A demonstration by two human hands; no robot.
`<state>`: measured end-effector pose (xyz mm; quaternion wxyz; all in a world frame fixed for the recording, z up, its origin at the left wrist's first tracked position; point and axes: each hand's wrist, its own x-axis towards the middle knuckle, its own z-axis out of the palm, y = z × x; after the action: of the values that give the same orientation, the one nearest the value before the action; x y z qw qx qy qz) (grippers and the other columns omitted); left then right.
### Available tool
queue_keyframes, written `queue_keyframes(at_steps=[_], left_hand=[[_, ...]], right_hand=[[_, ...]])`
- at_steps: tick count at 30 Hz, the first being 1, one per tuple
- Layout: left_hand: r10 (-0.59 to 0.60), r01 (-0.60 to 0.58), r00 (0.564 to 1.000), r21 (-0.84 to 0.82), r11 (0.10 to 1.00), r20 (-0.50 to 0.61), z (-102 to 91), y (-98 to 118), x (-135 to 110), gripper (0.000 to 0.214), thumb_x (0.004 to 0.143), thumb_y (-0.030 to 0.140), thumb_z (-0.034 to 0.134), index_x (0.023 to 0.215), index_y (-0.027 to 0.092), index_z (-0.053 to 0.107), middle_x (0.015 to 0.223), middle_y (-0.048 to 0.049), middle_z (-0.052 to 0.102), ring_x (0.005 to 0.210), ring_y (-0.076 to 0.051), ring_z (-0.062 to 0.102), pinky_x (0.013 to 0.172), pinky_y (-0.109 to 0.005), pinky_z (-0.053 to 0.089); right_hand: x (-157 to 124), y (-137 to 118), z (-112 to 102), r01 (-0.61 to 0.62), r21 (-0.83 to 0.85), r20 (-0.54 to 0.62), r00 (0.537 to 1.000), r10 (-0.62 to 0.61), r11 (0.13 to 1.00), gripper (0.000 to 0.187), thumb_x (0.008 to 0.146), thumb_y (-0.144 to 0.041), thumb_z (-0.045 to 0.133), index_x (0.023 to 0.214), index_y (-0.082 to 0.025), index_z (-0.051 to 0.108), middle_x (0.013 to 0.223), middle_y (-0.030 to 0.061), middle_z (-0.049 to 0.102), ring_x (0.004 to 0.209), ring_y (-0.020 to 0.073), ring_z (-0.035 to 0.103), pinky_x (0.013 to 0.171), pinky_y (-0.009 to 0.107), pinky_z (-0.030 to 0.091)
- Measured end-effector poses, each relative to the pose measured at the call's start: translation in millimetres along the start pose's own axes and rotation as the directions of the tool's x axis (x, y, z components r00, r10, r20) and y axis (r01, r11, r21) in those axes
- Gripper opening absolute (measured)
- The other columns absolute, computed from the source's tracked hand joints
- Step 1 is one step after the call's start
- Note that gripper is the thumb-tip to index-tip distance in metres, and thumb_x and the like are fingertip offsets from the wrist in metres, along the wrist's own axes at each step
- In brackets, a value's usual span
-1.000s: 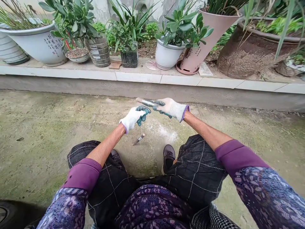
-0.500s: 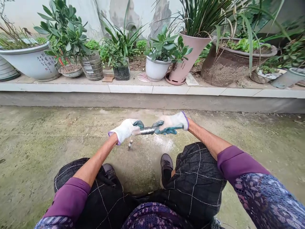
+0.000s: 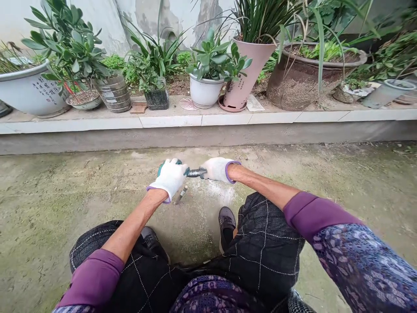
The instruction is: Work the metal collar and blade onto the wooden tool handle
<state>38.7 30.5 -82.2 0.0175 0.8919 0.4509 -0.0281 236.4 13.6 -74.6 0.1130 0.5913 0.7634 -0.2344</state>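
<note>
Short metal rod (image 3: 195,173) level between left hand (image 3: 169,177) and right hand (image 3: 217,169), both ends gripped

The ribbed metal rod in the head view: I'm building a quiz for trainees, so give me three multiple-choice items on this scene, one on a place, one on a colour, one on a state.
1. Where does the small metal piece lie?
A. on the concrete ground below the hands
B. on the tiled ledge
C. in a plant pot

2. What colour are the glove cuffs' edges?
A. red
B. purple
C. yellow

3. How is the ribbed metal rod held?
A. by the left hand alone
B. lying loose on the ground
C. gripped at both ends by both hands

Answers:
A, the small metal piece rests on the concrete ground just under the left hand.
B, the purple trim shows at the right hand wrist.
C, the ribbed metal rod spans level between the two closed hands.
</note>
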Motion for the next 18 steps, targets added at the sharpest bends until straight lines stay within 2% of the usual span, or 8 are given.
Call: queue_keyframes(at_steps=[3,5,6,8,10,12,15,18], left_hand=[[-0.089,0.087,0.996,-0.119,0.989,-0.005,0.4,0,0,0.022,0.086,0.026,0.054,0.096,0.021,0.073,0.092,-0.0128,0.069,0.092,-0.027,0.062,0.082,-0.037,0.044],[-0.207,0.211,0.977,-0.39,0.896,0.051,0.9,2,0,0.021,0.086,0.027,0.052,0.094,0.02,0.07,0.076,-0.0066,0.065,0.072,-0.021,0.061,0.069,-0.032,0.045],[-0.251,0.255,0.964,-0.564,0.786,0.087,1.2,3,0,0.02,0.085,0.028,0.052,0.093,0.02,0.068,0.069,-0.0032,0.061,0.063,-0.018,0.057,0.062,-0.03,0.044],[-0.28,0.28,0.947,-0.842,0.462,0.161,1.6,7,-1,0.017,0.082,0.03,0.054,0.091,0.019,0.065,0.061,0.0023,0.051,0.05,-0.012,0.046,0.049,-0.025,0.039],[-0.257,0.258,0.943,-0.953,0.159,0.213,1.3,11,-2,0.017,0.077,0.029,0.057,0.089,0.019,0.062,0.056,0.0063,0.041,0.042,-0.009,0.034,0.04,-0.022,0.03],[-0.205,0.237,0.949,-0.971,-0.034,0.239,0.3,14,-3,0.018,0.072,0.027,0.059,0.088,0.019,0.061,0.051,0.009,0.034,0.039,-0.006,0.025,0.037,-0.019,0.021],[-0.126,0.215,0.963,-0.96,-0.178,0.239,0.3,18,-5,0.022,0.069,0.028,0.062,0.089,0.018,0.061,0.048,0.0109,0.031,0.038,-0.005,0.019,0.036,-0.018,0.014],[-0.118,0.205,0.966,-0.961,-0.188,0.229,4.4,17,-6,0.026,0.067,0.031,0.065,0.09,0.018,0.062,0.046,0.0114,0.031,0.037,-0.004,0.02,0.036,-0.018,0.014]], right_hand=[[6,0,-1,0.006,-0.097,-0.023,1.0,-0.008,0.995,0.031,0.088,-0.04,0.06,0.107,-0.018,0.072,0.096,0.0106,0.074,0.087,0.0268,0.07,0.069,0.032,0.049],[6,1,-4,-0.006,-0.14,-0.08,0.997,-0.006,0.99,0.034,0.089,-0.041,0.055,0.111,-0.02,0.071,0.098,0.0106,0.075,0.086,0.0255,0.07,0.066,0.03,0.046],[6,2,-6,-0.013,-0.14,-0.118,0.993,-0.003,0.99,0.036,0.09,-0.042,0.053,0.113,-0.021,0.07,0.099,0.0104,0.075,0.086,0.0247,0.07,0.066,0.029,0.045],[3,5,-12,-0.024,-0.117,-0.204,0.979,0.0,0.993,0.039,0.091,-0.045,0.051,0.117,-0.022,0.068,0.101,0.01,0.074,0.085,0.0235,0.069,0.066,0.029,0.043],[1,10,-18,-0.02,-0.056,-0.29,0.957,0.003,0.998,0.041,0.092,-0.048,0.05,0.122,-0.023,0.065,0.101,0.0089,0.074,0.083,0.0219,0.067,0.066,0.028,0.041],[1,15,-22,0.003,0.024,-0.358,0.934,0.006,1.0,0.041,0.092,-0.048,0.051,0.121,-0.023,0.065,0.097,0.0071,0.073,0.078,0.0193,0.065,0.064,0.027,0.039],[0,20,-26,0.072,0.153,-0.429,0.903,0.001,0.986,0.033,0.09,-0.044,0.055,0.108,-0.02,0.068,0.085,0.0029,0.07,0.068,0.0142,0.058,0.059,0.025,0.036],[-4,18,-27,0.106,0.316,-0.418,0.908,0.038,0.943,0.024,0.087,-0.04,0.059,0.093,-0.018,0.067,0.068,-0.0019,0.06,0.055,0.0096,0.048,0.05,0.022,0.034]])
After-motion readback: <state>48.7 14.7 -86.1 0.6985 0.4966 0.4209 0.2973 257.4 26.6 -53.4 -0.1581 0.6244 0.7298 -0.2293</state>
